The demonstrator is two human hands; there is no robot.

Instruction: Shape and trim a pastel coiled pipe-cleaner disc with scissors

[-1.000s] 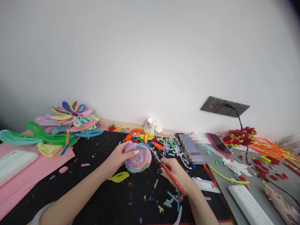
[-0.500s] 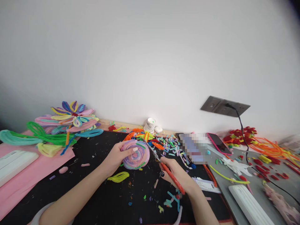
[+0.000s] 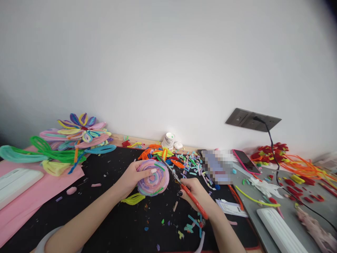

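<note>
Pinched by its left edge, a round coil of pastel pipe cleaners (image 3: pixel 158 181) in pink, purple and green is in my left hand (image 3: pixel 137 177), with the thumb across its face. My right hand (image 3: pixel 193 191) is closed around the red handles of a pair of scissors (image 3: pixel 193 201). Their metal blades point up and left, close to the coil's upper right edge; whether they touch it I cannot tell. Below my left hand lies a yellow pipe cleaner loop (image 3: pixel 133 199). Orange and yellow pipe cleaner pieces (image 3: pixel 155 153) lie just behind the coil.
Many short cut bits (image 3: pixel 193 163) lie on the black mat (image 3: pixel 105 225). Pipe cleaner flowers (image 3: pixel 83 130) stand at the left on pink paper (image 3: pixel 63 186). A paper cup (image 3: pixel 168 140) is by the wall. At right are a pink-edged phone (image 3: pixel 246 161), a white case (image 3: pixel 281 230) and a black cord (image 3: pixel 273 154).
The coil has shifted slightly down and now covers more of the yellow loop. The scissors stay almost in place beside it. Both hands keep their hold.
</note>
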